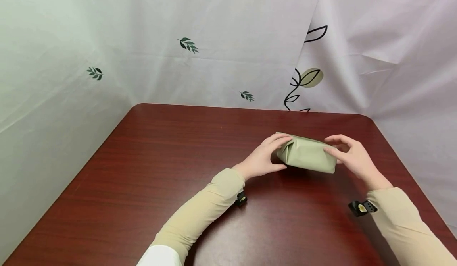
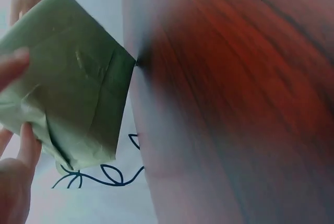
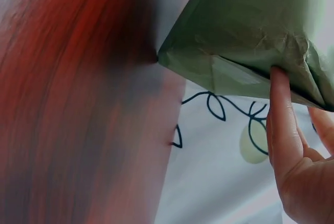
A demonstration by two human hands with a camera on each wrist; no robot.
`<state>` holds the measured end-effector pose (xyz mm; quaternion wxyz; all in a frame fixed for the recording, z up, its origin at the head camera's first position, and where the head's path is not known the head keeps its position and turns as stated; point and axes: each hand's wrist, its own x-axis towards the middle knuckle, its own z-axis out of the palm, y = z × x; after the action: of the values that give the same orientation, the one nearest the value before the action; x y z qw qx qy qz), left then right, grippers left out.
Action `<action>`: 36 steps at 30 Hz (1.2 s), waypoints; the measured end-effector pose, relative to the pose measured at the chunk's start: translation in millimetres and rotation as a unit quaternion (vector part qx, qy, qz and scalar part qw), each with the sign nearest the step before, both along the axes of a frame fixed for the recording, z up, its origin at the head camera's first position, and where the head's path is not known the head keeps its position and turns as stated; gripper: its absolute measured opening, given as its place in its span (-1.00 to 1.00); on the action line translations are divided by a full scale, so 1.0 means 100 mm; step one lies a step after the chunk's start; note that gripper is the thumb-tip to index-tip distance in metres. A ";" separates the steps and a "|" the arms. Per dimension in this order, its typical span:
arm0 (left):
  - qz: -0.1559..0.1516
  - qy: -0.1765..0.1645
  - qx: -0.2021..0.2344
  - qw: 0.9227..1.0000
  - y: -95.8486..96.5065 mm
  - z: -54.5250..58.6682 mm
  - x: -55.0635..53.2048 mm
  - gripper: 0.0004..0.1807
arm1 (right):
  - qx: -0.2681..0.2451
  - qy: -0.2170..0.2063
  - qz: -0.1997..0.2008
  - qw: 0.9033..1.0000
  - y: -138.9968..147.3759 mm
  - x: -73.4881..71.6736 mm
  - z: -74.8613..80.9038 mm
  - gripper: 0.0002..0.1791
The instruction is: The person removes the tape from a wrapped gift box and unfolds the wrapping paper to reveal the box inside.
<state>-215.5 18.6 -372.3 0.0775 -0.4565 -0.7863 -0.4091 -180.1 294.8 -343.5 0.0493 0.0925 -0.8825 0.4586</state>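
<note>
A pale green paper-wrapped parcel [image 1: 310, 155], boxy with folded ends, is held tilted close over the table. My left hand [image 1: 262, 157] grips its left end, fingers over the top and thumb low at the front. At the opposite end, my right hand [image 1: 351, 155] holds it with the thumb on the front face and the other fingers partly hidden behind. In the left wrist view the wrapping [image 2: 78, 78] shows creases and a loose fold beside a fingertip. The right wrist view shows a finger pressed at an open-looking fold in the paper [image 3: 245, 51].
Both hands work over the right half of a glossy reddish-brown wooden table [image 1: 160, 159]. White curtains [image 1: 221, 27] with leaf prints hang around its back and sides. Each wrist carries a small black camera strap, such as the right strap [image 1: 362, 208].
</note>
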 end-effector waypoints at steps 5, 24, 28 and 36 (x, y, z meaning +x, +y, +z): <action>0.046 0.049 -0.028 0.997 -0.01 0.01 -0.01 -0.21 | -0.024 -0.007 0.003 1.000 -0.04 0.01 0.02 -0.82; 0.047 -0.299 0.120 0.945 -0.14 0.07 -0.06 -0.15 | -0.221 0.071 0.239 0.943 0.11 0.10 -0.11 -0.16; 0.046 -0.340 0.138 0.929 -0.15 0.08 -0.07 -0.19 | -0.197 0.062 0.205 0.957 0.02 0.10 -0.10 -0.12; 0.062 -0.401 0.170 0.898 -0.16 0.10 -0.07 -0.27 | -0.110 0.046 0.103 0.987 -0.05 0.11 -0.04 -0.32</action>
<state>-222.6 2.2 -362.4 -0.1427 -0.1836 -0.6963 -0.6790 -169.0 289.4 -347.7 0.0524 0.1984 -0.8090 0.5508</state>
